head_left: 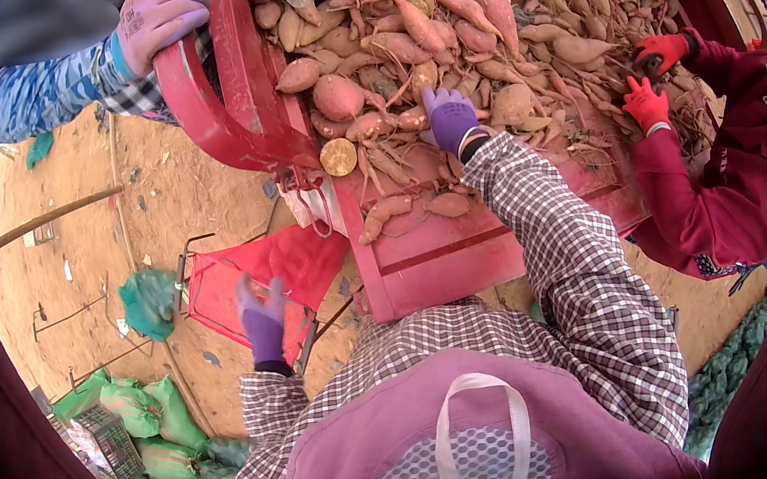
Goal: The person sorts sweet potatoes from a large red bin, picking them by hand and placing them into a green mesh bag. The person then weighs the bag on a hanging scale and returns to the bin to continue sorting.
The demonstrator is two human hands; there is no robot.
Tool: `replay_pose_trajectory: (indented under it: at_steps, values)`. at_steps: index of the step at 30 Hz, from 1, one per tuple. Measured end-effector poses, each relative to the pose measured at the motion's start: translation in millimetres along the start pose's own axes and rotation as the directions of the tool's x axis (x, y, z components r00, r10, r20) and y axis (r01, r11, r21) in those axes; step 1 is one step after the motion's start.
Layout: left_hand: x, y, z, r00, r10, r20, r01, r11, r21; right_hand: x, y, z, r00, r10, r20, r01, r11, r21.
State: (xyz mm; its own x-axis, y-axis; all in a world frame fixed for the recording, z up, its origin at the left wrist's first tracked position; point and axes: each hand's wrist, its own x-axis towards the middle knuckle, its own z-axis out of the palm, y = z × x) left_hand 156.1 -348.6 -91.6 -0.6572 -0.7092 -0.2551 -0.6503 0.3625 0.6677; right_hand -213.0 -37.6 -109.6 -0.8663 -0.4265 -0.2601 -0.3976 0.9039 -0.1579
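My right hand (452, 120), in a purple glove, reaches onto a heap of sweet potatoes (478, 14) at the tailgate of a red truck bed. Its fingers are spread and touch the roots in front of them; nothing shows in its grip. To the left, my left hand (263, 321), gloved alike, hovers over a red mesh bag (258, 271) stretched on a metal frame (182, 283). The fingers there are apart and hold nothing. A few sweet potatoes (386, 217) lie loose on the lowered tailgate (448, 264). Beside the bed's corner sits one with a pale cut face (338, 157).
A co-worker's purple-gloved hand (164, 18) rests on the red side rail (231, 128). On the right, another person's red gloves (648, 102) handle roots. Filled green sacks (156, 416) and a dark crate (107, 444) stand lower left. A wooden pole (45, 225) crosses the sandy ground.
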Motion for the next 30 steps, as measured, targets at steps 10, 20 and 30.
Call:
replay_pose_trajectory:
  at_steps: [10, 20, 30]
  values:
    - [190.0, 280.0, 264.6, 0.88, 0.28, 0.383, -0.049, 0.856, -0.514, -118.8, 59.8, -49.8, 0.987, -0.162, -0.022, 0.163, 0.96, 0.229]
    - [210.2, 298.4, 341.4, 0.981, 0.124, 0.148, 0.04, 0.619, -0.784, 51.6, 19.3, -142.1, 0.988, 0.044, -0.146, 0.083, 0.643, 0.761]
    - [102.3, 216.6, 259.5, 0.636, 0.505, 0.584, 0.71, -0.085, -0.699, 24.3, -10.8, -61.4, 0.993, -0.113, -0.017, 0.09, 0.681, 0.727]
